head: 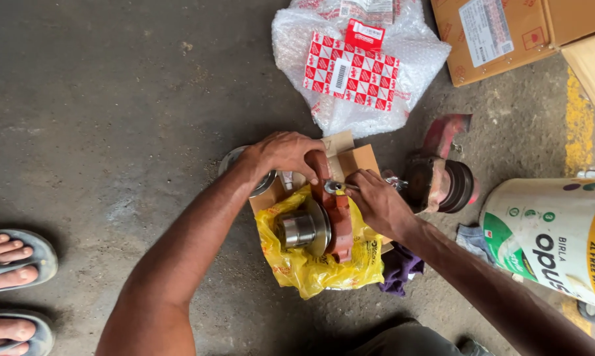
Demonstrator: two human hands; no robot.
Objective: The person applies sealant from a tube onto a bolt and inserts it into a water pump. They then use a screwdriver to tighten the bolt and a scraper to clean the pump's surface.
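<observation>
You have one view only, from the camera worn on your head, so no second view shares any of the scene. It looks almost straight down at the grey concrete floor (113, 99), close enough that your two forearms run up from the bottom edge and your left hand (285, 153) and right hand (375, 201) meet near the middle of the picture. The far side of the floor sits at the top, where a brown cardboard box (508, 33) is cut by the upper right corner. At the left edge the view just catches another person's feet in grey rubber sandals (11, 260) (only partly in view).
</observation>
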